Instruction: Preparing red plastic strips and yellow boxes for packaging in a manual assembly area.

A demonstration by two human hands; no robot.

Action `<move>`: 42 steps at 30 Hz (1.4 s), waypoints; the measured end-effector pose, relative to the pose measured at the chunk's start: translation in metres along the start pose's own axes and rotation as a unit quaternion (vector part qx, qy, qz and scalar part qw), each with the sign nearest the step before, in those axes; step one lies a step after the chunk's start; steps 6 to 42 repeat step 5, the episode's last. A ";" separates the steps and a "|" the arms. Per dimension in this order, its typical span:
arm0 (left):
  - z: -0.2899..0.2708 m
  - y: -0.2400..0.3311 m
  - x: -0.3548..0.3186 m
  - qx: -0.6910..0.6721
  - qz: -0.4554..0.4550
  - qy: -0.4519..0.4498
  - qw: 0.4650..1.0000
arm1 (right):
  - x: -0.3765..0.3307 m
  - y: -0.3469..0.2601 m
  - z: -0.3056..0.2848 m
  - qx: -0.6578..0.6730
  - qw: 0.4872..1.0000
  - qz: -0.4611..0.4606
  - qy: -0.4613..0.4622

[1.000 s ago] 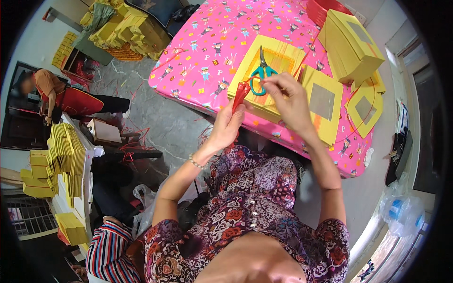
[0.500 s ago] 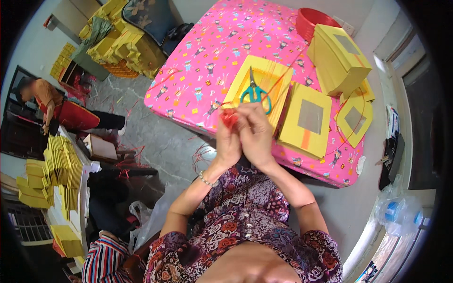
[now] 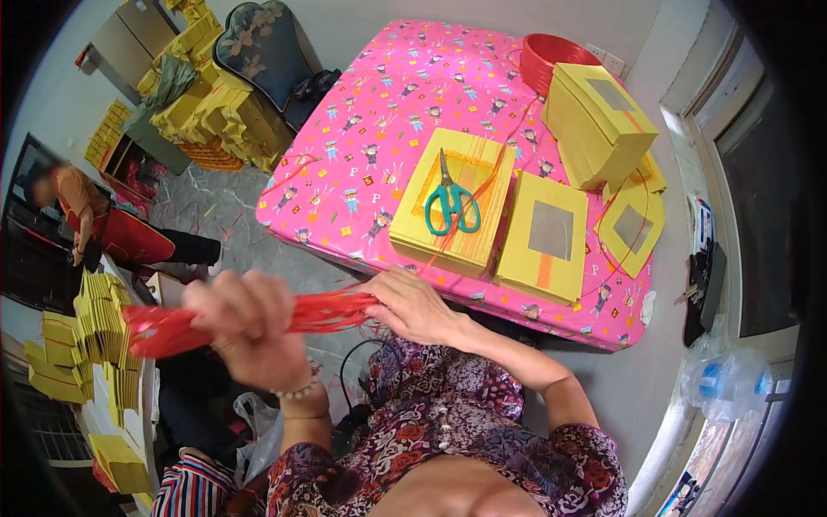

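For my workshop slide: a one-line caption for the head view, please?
Left hand and right hand stretch a red string bundle beside the pink table.

Beyond our hands we see a pink-clothed table [image 3: 379, 129]. A cushioned chair [image 3: 263, 52] stands behind it. Grey floor [image 3: 224, 215] lies left, a window [image 3: 758, 215] right.

One pair of scissors [image 3: 452, 202], one red bowl [image 3: 551, 56], one plastic bottle [image 3: 724, 383], one chair [image 3: 263, 52].
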State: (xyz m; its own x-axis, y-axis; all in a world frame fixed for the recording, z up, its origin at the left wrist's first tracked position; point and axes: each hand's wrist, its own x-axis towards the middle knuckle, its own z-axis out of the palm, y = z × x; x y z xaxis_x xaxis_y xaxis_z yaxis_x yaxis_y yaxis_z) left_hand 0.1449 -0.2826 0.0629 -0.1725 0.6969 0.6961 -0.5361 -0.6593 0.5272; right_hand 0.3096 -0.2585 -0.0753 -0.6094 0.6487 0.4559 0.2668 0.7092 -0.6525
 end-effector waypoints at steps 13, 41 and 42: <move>0.001 0.031 -0.002 -0.122 -0.057 -0.004 0.991 | -0.001 -0.015 0.020 0.195 0.980 -0.016 0.038; 0.001 0.031 -0.002 -0.122 -0.057 -0.004 0.991 | -0.001 -0.015 0.020 0.195 0.980 -0.016 0.038; 0.001 0.031 -0.002 -0.122 -0.057 -0.004 0.991 | -0.001 -0.015 0.020 0.195 0.980 -0.016 0.038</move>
